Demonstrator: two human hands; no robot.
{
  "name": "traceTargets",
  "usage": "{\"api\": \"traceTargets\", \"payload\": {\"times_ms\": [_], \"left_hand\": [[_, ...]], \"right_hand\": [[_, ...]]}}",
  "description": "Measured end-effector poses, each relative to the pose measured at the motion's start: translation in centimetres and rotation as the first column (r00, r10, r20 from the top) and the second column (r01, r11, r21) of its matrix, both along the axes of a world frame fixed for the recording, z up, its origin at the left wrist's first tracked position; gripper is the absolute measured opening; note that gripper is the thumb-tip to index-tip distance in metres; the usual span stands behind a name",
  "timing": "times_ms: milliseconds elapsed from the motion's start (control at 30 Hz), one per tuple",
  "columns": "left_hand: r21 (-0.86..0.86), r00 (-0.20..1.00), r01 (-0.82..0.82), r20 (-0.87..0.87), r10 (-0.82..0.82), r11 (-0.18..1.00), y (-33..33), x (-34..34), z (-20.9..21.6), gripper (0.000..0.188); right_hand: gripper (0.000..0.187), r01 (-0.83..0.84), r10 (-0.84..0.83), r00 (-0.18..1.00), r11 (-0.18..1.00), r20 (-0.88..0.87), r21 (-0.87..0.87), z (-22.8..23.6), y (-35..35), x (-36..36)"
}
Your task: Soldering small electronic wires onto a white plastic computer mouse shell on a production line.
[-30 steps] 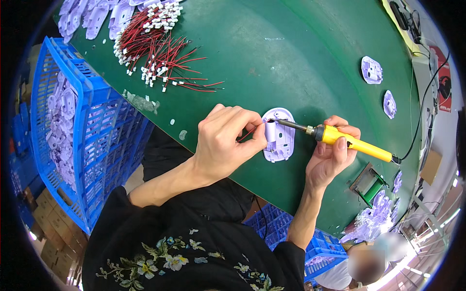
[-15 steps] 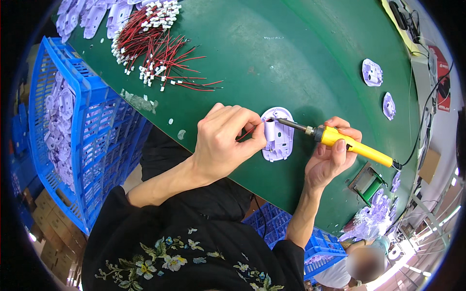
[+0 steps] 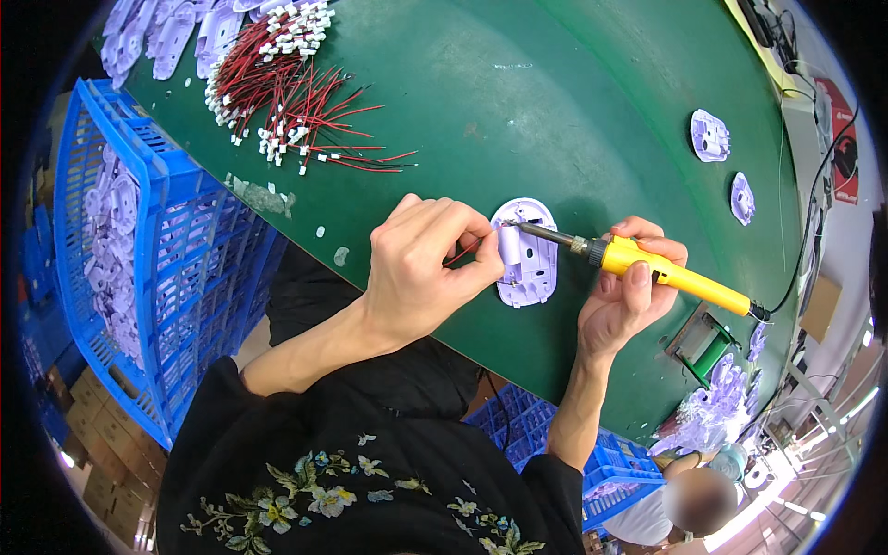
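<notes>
A pale purple plastic housing (image 3: 532,268) lies on the green table near its front edge. My left hand (image 3: 424,264) pinches a thin red wire (image 3: 462,252) at the housing's left side; the wire's end is hidden by the fingers. In my right hand (image 3: 634,287) is a yellow soldering iron (image 3: 680,277), held like a pen. Its metal tip reaches the upper left part of the housing, just beside my left fingertips. Whether the tip touches the wire I cannot make out.
Red and black wires (image 3: 282,92) with white connectors are heaped at the far left. A blue crate (image 3: 157,268) of purple parts stands left. At right are two housings (image 3: 709,136), a green solder spool (image 3: 710,356) and purple pieces (image 3: 712,407). Another person (image 3: 647,509) sits lower right.
The soldering iron's tip has shifted slightly left on the housing. Both hands keep their grips, and the whole view has moved a little.
</notes>
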State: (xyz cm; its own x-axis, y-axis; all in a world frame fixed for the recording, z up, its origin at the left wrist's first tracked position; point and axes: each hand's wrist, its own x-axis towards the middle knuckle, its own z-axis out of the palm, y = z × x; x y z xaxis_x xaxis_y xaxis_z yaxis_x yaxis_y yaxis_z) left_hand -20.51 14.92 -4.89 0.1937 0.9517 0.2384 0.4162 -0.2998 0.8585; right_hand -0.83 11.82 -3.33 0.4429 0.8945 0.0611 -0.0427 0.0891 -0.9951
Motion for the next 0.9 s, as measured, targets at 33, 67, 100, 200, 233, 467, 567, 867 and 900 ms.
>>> {"api": "traceTargets", "payload": {"times_ms": [33,67,100,200,233,467,567,867,900], "left_hand": [[-0.002,1.000,-0.002,-0.001,0.002,1.000,0.01,-0.02,0.00,0.016],[-0.001,1.000,-0.001,-0.001,0.001,1.000,0.02,-0.03,-0.01,0.016],[-0.001,1.000,-0.003,0.001,0.003,1.000,0.03,-0.04,-0.01,0.016],[-0.005,1.000,-0.007,0.006,0.007,1.000,0.02,-0.03,0.07,0.016],[-0.008,1.000,-0.010,0.008,0.010,1.000,0.03,-0.04,0.08,0.016],[-0.024,1.000,-0.017,-0.005,0.016,1.000,0.10,-0.01,0.36,0.017],[-0.027,1.000,-0.023,-0.008,0.023,0.999,0.11,-0.04,0.31,0.017],[-0.023,1.000,-0.012,-0.006,0.011,1.000,0.08,-0.24,0.06,0.016],[-0.026,1.000,-0.012,-0.006,0.012,1.000,0.08,-0.23,0.12,0.016]], "right_hand": [[0.040,-0.001,0.001,1.000,1.000,0.005,0.002,0.02,-0.01,-0.04],[0.040,-0.001,0.001,1.000,1.000,0.011,0.003,0.04,-0.02,-0.06],[0.040,-0.001,0.001,1.000,1.000,0.011,0.004,0.03,-0.02,-0.04],[0.040,0.005,-0.005,1.000,1.000,0.012,0.010,0.04,-0.07,0.03],[0.040,0.006,-0.006,1.000,1.000,0.011,0.006,0.08,-0.03,-0.03],[0.041,0.018,-0.018,1.000,1.000,0.017,0.010,0.14,0.05,-0.11],[0.041,0.018,-0.018,1.000,1.000,0.013,0.002,0.14,0.11,-0.25],[0.039,0.052,-0.052,0.999,0.998,0.013,0.033,0.02,0.11,0.18],[0.039,0.053,-0.053,0.999,0.998,0.012,0.032,0.06,0.11,0.12]]}}
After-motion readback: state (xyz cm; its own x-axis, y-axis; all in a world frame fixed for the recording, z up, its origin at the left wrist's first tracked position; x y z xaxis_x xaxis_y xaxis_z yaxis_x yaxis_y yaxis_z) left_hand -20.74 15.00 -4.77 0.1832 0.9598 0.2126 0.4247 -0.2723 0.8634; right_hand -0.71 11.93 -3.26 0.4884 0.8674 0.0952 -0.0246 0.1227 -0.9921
